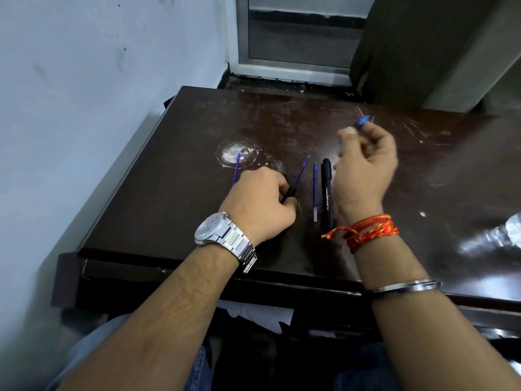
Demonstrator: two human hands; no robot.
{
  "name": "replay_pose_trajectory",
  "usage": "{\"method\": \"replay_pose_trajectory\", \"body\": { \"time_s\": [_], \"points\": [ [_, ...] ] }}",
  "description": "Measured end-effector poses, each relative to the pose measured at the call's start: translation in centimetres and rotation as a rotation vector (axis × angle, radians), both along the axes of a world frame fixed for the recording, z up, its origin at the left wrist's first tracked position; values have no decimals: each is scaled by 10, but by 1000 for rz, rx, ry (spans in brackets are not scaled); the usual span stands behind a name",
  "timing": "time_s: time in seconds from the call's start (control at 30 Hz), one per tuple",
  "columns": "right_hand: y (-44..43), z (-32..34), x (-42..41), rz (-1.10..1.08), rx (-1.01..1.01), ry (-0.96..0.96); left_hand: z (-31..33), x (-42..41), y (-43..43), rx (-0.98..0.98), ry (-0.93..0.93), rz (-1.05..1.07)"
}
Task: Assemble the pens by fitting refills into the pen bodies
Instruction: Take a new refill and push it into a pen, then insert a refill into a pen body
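Observation:
My left hand (260, 203) rests on the dark table (169, 170), its fingers closed on a black pen body (373, 193) with a blue refill (301, 172) sticking out up and to the right. My right hand (365, 167) is raised above the table, blurred, gripping a small blue-tipped pen piece (361, 121) between thumb and fingers. A loose blue refill (315, 190) and a capped black pen (327, 193) lie side by side between my hands. Another blue refill (236, 167) lies left of my left hand, partly hidden by it.
The table stands against a pale wall (84, 94) on the left and a window frame (293, 66) behind. A crinkled clear plastic item (504, 232) lies at the right edge. Papers (253, 314) sit on a shelf under the table's front edge.

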State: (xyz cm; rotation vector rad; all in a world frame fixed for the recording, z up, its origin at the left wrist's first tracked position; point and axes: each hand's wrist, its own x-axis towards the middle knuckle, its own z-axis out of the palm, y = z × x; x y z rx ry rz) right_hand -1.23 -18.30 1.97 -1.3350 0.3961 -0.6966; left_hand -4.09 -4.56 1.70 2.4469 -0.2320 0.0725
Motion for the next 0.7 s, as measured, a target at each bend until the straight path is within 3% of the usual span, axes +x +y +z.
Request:
{"method": "replay_pose_trajectory", "body": {
  "time_s": [0.07, 0.2, 0.3, 0.47, 0.7],
  "points": [
    [-14, 0, 0, -41, -50, 42, 2, 0, 1, -21, -33, 71],
    [-13, -10, -5, 181, -367, 329, 6, 8, 10, -111, -65, 301],
    [2, -9, -10, 251, -553, 399, 5, 9, 13, -144, -38, 346],
    [16, -12, -14, 368, -754, 419, 2, 9, 12, -125, -27, 350],
    [29, -17, -15, 411, -862, 350, 1, 11, 14, -110, 17, 380]
  ]
}}
